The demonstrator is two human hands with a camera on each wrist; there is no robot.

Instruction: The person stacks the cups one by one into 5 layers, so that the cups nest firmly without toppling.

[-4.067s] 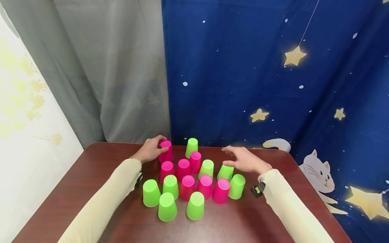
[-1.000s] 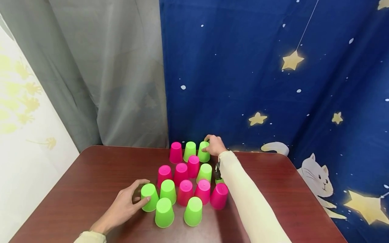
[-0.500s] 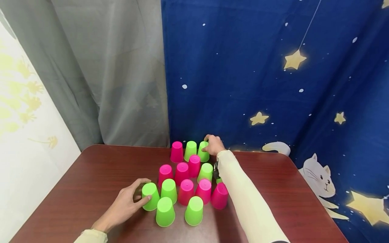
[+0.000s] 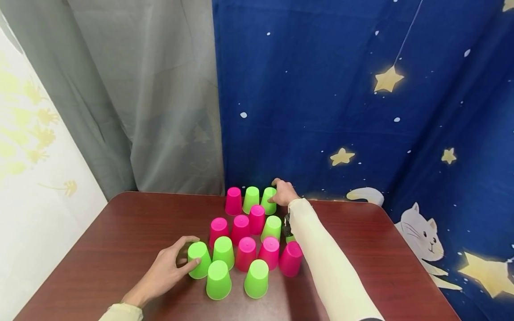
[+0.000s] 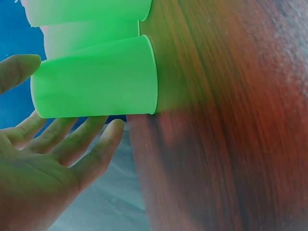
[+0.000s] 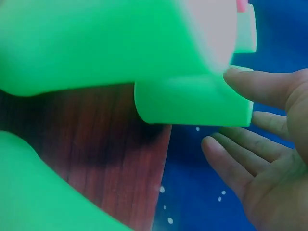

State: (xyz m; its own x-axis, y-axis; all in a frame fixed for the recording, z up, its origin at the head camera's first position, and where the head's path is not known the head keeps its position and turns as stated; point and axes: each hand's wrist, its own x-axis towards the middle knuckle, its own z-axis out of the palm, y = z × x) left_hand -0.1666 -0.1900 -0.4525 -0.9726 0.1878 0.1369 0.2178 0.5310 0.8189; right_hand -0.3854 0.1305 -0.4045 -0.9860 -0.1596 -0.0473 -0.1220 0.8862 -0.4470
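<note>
Several green and pink cups stand upside down on the brown table. At the near left of the group, my left hand (image 4: 166, 267) is around a green cup (image 5: 96, 77), thumb on its near side and fingers on the far side. In the back row my right hand (image 4: 284, 193) is at another green cup (image 4: 268, 200). Its thumb is by the cup, while its fingers (image 6: 231, 156) are fairly straight and spread in the right wrist view. Beside that cup stand a green cup (image 4: 251, 199) and a pink cup (image 4: 233, 201).
Pink cups (image 4: 246, 254) and green cups (image 4: 256, 280) cluster mid-table. Another green cup (image 4: 290, 239) is mostly hidden behind the right sleeve (image 4: 329, 258). Grey and blue star-print curtains (image 4: 281, 111) hang behind the table's (image 4: 140, 223) far edge.
Since the oldest frame, the left pink cup and a green cup from the right have joined the back row. The left hand has moved to a near green cup. Lately the right fingers loosened slightly.
</note>
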